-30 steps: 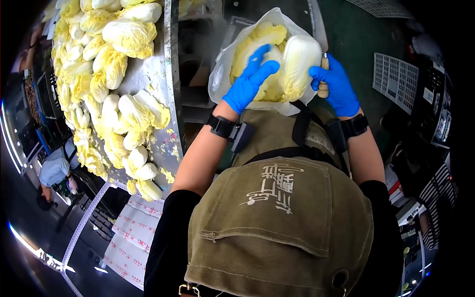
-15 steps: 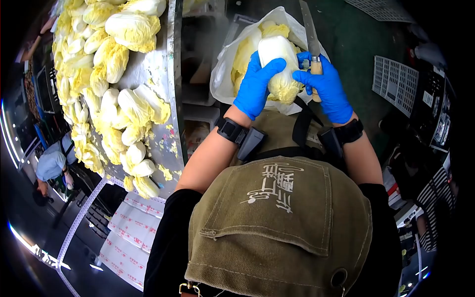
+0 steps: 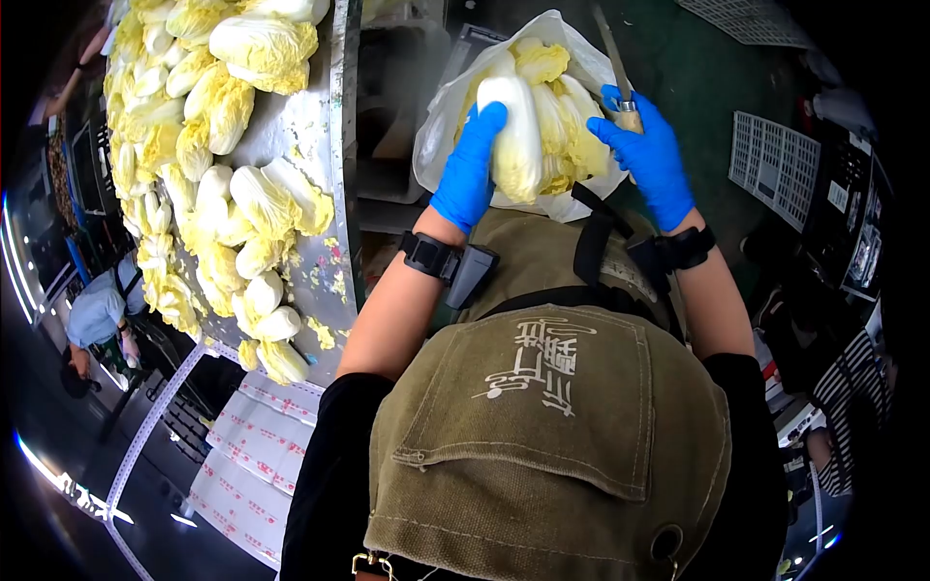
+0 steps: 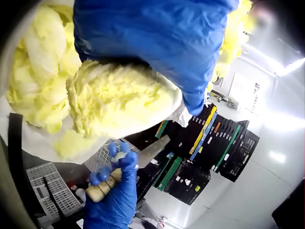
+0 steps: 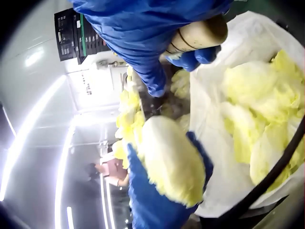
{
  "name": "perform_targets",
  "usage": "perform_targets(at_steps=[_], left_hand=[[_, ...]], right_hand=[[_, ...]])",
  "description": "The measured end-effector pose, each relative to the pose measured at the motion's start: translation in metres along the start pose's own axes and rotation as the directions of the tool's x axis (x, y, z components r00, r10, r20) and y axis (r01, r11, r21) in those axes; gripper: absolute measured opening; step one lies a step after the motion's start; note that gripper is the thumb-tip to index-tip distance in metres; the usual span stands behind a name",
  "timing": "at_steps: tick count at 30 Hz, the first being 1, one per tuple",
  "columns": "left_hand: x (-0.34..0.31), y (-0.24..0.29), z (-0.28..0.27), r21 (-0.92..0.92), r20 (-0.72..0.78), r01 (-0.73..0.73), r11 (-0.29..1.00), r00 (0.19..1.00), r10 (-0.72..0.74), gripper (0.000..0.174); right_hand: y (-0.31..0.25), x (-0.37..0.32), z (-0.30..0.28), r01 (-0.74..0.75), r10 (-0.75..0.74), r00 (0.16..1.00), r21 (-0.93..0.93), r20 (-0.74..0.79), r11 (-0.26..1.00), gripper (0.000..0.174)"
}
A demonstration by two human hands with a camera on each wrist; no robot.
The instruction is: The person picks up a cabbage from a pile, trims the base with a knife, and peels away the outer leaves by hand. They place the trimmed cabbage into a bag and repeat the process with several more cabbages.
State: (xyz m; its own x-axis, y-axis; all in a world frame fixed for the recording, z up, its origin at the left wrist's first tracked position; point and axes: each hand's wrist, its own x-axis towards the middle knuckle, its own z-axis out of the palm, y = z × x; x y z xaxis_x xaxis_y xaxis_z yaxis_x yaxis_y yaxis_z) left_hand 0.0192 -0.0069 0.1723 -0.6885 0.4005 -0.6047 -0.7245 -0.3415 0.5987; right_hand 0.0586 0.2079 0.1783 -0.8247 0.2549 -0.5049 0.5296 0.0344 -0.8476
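Observation:
My blue-gloved left hand (image 3: 469, 169) grips a pale napa cabbage (image 3: 513, 136) from its left side, over a white plastic bag (image 3: 433, 145). In the right wrist view, this cabbage lies between the thumb and fingers, its white base pointing up. More yellow-leaved cabbages (image 3: 559, 111) fill the bag below. On the bag's right side, my gloved right hand (image 3: 657, 167) holds a knife (image 3: 613, 56) by its wooden handle, the blade pointing up and away from me. The left wrist view shows fingers curled round that handle.
A metal table (image 3: 315, 155) on the left carries a large heap of napa cabbages (image 3: 208, 107) and leaf scraps. White plastic crates (image 3: 775, 167) lie on the floor to the right. Printed white boxes (image 3: 247, 465) are stacked at lower left. Another person (image 3: 102, 315) is at far left.
My left hand first reached over the bag, then gripped the cabbage, and has now shifted left with it, away from the knife. The right hand has kept the knife, its blade coming into fuller view.

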Motion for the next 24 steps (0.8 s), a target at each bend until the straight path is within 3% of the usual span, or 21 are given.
perform_targets(at_steps=[3,6,7,10,12,16,19,22,24], left_hand=[[0.005,-0.01,0.008,-0.161,0.0,-0.01,0.987,1.0,0.01,0.051],[-0.007,-0.008,0.013,0.181,-0.105,0.011,0.983,0.994,0.008,0.053],[-0.011,-0.004,0.018,0.19,-0.071,-0.027,0.981,0.997,0.041,0.053],[-0.002,-0.012,0.013,-0.143,0.181,-0.052,0.988,0.98,0.078,0.053],[-0.001,-0.016,0.012,-0.165,0.172,-0.055,0.985,0.982,0.083,0.053],[0.004,-0.018,0.01,-0.107,0.142,-0.082,0.991,0.985,0.097,0.054],[0.003,-0.012,0.018,-0.027,0.11,-0.141,0.99,0.984,0.143,0.057],[0.006,-0.019,0.019,-0.096,0.079,-0.102,0.99,0.991,0.109,0.054],[0.003,-0.012,0.023,-0.276,0.081,0.0,0.961,0.996,0.024,0.052]], right_hand=[[-0.013,-0.012,0.023,0.122,-0.14,0.988,0.219,0.072,0.968,0.044],[-0.009,-0.012,0.031,0.242,-0.252,0.967,0.193,0.03,0.951,0.045],[-0.015,-0.011,0.023,0.014,-0.046,0.991,0.246,0.125,0.969,0.049],[-0.019,-0.015,0.02,-0.053,-0.013,0.978,0.311,0.208,0.949,0.052],[-0.014,-0.016,0.022,-0.024,-0.062,0.968,0.337,0.244,0.941,0.055],[-0.006,-0.018,0.03,0.164,-0.21,0.958,0.228,0.194,0.96,0.058],[-0.002,-0.016,0.033,0.155,-0.201,0.967,0.267,0.154,0.951,0.056],[-0.006,-0.017,0.033,0.13,-0.182,0.967,0.266,0.179,0.955,0.052],[-0.003,-0.016,0.037,0.271,-0.285,0.948,0.113,0.142,0.956,0.052]])
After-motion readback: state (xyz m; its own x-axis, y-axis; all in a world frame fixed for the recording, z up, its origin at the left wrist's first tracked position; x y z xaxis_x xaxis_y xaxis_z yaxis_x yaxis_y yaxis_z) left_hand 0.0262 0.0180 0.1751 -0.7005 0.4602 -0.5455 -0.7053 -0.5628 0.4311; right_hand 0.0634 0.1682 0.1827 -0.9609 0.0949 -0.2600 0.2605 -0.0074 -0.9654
